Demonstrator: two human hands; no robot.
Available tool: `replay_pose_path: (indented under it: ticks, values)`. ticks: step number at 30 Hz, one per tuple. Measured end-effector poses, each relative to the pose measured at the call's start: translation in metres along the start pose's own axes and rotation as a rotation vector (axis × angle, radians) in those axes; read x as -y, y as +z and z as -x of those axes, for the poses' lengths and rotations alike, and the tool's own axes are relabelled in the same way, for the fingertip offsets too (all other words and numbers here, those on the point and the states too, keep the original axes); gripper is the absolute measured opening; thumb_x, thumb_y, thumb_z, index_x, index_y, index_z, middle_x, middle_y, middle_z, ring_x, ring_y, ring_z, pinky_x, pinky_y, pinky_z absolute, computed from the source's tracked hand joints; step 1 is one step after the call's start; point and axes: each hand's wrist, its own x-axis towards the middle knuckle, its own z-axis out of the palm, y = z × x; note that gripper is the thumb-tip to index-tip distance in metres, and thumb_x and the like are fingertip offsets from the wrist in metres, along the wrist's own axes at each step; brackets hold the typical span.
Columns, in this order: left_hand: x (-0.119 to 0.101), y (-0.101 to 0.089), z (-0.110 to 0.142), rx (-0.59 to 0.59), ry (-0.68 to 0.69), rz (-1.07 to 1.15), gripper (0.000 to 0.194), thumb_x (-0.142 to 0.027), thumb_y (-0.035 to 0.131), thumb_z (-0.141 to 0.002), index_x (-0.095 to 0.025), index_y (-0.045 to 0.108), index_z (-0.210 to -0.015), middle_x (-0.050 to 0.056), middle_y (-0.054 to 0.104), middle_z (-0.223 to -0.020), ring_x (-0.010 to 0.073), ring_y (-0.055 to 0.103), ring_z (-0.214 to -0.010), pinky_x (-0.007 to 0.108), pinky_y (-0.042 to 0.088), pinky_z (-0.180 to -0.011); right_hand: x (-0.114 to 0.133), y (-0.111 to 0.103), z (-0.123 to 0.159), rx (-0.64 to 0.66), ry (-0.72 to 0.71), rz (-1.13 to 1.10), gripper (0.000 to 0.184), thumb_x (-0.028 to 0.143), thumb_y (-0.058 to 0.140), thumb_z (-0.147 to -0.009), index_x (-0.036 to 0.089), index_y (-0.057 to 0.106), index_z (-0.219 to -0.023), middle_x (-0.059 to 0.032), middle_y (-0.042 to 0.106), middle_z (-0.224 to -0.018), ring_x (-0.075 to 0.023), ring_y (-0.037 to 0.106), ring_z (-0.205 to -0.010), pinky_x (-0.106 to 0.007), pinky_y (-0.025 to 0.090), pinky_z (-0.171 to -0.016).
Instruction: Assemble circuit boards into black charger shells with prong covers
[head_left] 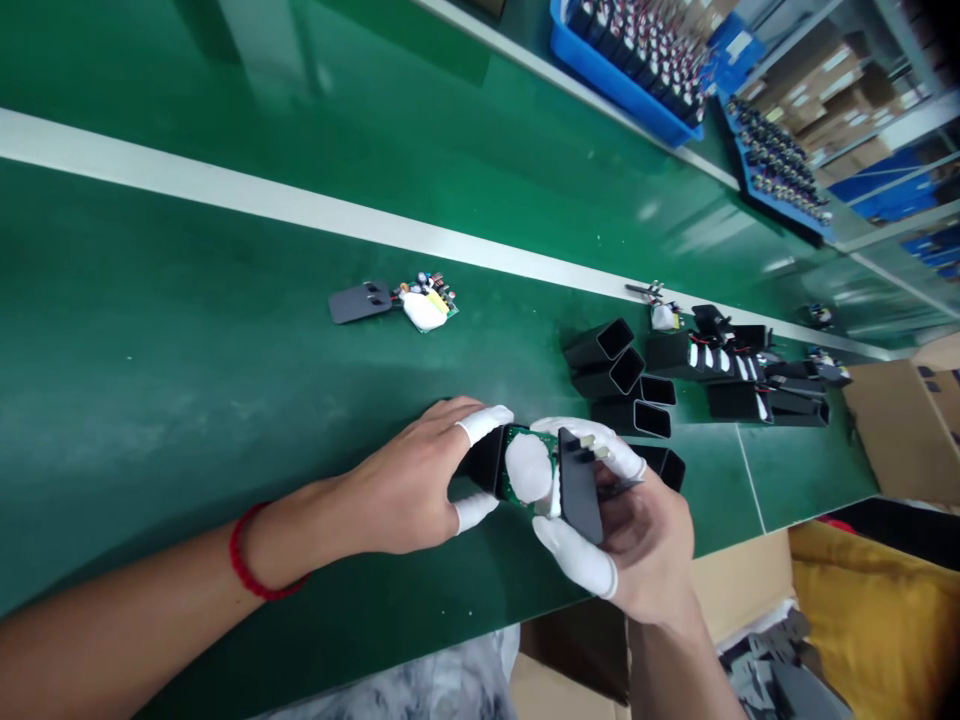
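Observation:
My left hand (420, 475), with white finger cots on thumb and finger, grips a black plastic housing (486, 460). My right hand (637, 540), also in white finger cots, holds a black end cap with metal plug pins (579, 488). Between the two hands a green circuit board (517, 434) with a round white pad (529, 467) sits partly inside the housing's mouth. A gap still separates the cap from the housing. Farther back on the bench lies another circuit board (427, 302) wired to a dark cap (360, 303).
Empty black housings (600, 345) lie just right of my hands. Beyond them are filled housings (705, 358) and loose boards. A blue bin (630, 75) and a blue tray (780, 170) hold many parts at the back. Cardboard boxes (900, 430) stand at the right end of the green bench (187, 400).

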Motion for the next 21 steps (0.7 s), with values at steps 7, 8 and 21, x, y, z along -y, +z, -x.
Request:
replay_pose_path:
  ticks: [7,8,21]
  values:
    - [0.0,-0.002,-0.001,0.032,-0.023,0.03,0.055,-0.022,0.066,-0.083,-0.017,0.045,-0.134,0.013,0.058,-0.134,0.0285,0.05,-0.131,0.045,0.046,-0.109,0.002,0.0,0.004,0.041,-0.008,0.084,0.066,0.006,0.075,-0.069,0.031,0.061,-0.129,-0.0089,0.062,-0.121,-0.0221,0.063,-0.086,-0.026,0.053,-0.054]
    - [0.0,-0.002,-0.001,0.037,-0.024,0.032,0.055,-0.022,0.066,-0.082,-0.017,0.046,-0.134,0.013,0.058,-0.133,0.0285,0.051,-0.13,0.045,0.047,-0.108,0.001,0.0,0.005,0.031,-0.005,0.075,0.067,0.007,0.075,-0.07,0.032,0.06,-0.13,-0.0087,0.063,-0.121,-0.0217,0.063,-0.085,-0.026,0.053,-0.055]
    - [-0.002,-0.005,-0.003,0.045,-0.025,0.057,0.055,-0.024,0.067,-0.084,-0.016,0.048,-0.135,0.015,0.058,-0.134,0.0289,0.051,-0.13,0.045,0.048,-0.108,-0.006,-0.006,0.007,0.051,-0.133,0.131,0.068,0.007,0.075,-0.071,0.028,0.058,-0.133,-0.01,0.062,-0.128,-0.0315,0.062,-0.115,-0.043,0.058,-0.089]
